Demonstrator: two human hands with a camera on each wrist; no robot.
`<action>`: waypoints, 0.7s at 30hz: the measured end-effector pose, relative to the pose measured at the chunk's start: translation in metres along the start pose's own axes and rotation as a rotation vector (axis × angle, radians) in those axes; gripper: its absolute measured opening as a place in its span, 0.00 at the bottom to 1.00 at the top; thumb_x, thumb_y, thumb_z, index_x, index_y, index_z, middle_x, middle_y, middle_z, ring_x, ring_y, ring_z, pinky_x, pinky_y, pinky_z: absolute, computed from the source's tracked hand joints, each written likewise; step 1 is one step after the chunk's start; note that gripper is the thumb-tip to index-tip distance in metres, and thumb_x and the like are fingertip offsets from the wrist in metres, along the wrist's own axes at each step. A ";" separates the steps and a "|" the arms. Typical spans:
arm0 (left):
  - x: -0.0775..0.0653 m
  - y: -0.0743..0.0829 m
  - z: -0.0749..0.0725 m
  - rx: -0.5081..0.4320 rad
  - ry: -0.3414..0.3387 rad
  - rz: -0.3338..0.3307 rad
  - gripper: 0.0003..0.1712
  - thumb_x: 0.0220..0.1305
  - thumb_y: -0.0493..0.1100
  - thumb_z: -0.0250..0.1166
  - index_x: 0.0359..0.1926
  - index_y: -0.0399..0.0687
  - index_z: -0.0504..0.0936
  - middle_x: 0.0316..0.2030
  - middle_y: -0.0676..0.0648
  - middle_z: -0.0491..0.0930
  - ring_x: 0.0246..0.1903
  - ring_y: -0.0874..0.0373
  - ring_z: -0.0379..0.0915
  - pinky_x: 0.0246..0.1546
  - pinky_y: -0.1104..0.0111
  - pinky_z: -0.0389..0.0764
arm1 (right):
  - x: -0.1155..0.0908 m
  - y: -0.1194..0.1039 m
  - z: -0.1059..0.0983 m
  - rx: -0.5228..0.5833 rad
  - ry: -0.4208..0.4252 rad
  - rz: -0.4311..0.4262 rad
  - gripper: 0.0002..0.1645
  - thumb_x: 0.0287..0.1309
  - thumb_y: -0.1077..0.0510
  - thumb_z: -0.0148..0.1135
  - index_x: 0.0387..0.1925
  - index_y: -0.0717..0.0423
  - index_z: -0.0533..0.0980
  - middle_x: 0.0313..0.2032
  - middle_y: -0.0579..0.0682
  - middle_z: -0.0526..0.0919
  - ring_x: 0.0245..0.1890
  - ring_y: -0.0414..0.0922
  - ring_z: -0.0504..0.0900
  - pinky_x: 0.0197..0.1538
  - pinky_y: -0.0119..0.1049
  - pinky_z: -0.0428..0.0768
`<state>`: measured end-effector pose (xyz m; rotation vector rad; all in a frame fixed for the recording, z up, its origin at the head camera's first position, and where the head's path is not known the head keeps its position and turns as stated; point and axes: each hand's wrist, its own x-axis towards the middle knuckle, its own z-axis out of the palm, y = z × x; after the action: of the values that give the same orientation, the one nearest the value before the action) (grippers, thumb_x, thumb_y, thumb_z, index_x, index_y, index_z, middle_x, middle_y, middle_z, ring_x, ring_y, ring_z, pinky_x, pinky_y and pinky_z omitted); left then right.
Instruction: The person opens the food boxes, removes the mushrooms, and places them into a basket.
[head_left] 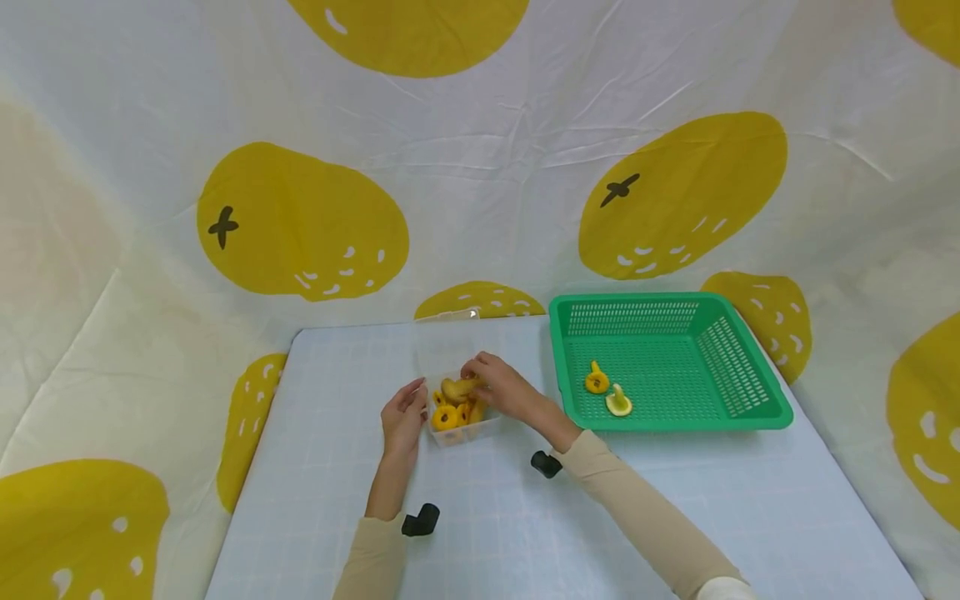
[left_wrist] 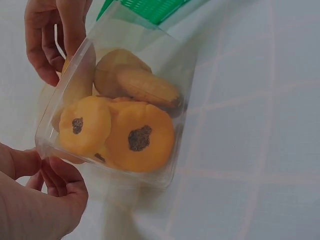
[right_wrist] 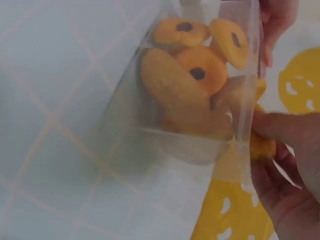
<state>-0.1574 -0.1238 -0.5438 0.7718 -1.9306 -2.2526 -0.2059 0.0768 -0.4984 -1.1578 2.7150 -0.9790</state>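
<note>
A clear plastic box (head_left: pixel 463 434) holds several small yellow-orange gourds (head_left: pixel 446 417), some round with a dark scar, as well as longer tan ones (left_wrist: pixel 148 86). At the box's left side, my left hand (head_left: pixel 402 423) pinches its rim corner between thumb and fingers, plainest in the left wrist view. My right hand (head_left: pixel 504 387) is over the box's right side, pinching a yellow gourd (right_wrist: pixel 263 145) at the rim between thumb and fingertips. Part of that gourd is hidden by the fingers. The box's clear lid (head_left: pixel 447 343) stands raised behind it.
To the right stands a green slotted basket (head_left: pixel 678 422) with two yellow gourds inside, one ring-like (head_left: pixel 597 382) and one with a pale underside (head_left: pixel 619 405). A cloth printed with yellow fruit (head_left: pixel 300 221) hangs behind the pale checked table (head_left: pixel 337 375).
</note>
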 end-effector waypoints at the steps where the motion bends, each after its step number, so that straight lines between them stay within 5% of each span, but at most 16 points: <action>1: 0.000 0.000 0.000 -0.004 -0.002 0.004 0.19 0.75 0.41 0.64 0.61 0.38 0.82 0.42 0.48 0.80 0.34 0.62 0.70 0.32 0.75 0.77 | 0.000 0.000 -0.001 0.016 -0.015 -0.001 0.14 0.65 0.68 0.68 0.51 0.63 0.80 0.46 0.55 0.80 0.46 0.49 0.76 0.56 0.40 0.80; 21: 0.000 0.001 -0.001 0.030 0.011 -0.009 0.18 0.75 0.43 0.64 0.60 0.41 0.83 0.46 0.45 0.81 0.37 0.59 0.71 0.35 0.74 0.78 | -0.028 0.011 -0.043 0.214 -0.110 -0.012 0.12 0.66 0.66 0.67 0.49 0.66 0.80 0.43 0.56 0.84 0.42 0.48 0.82 0.45 0.35 0.84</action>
<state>-0.1567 -0.1248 -0.5432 0.7971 -1.9638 -2.2247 -0.2040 0.1243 -0.4754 -1.1535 2.4509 -1.1389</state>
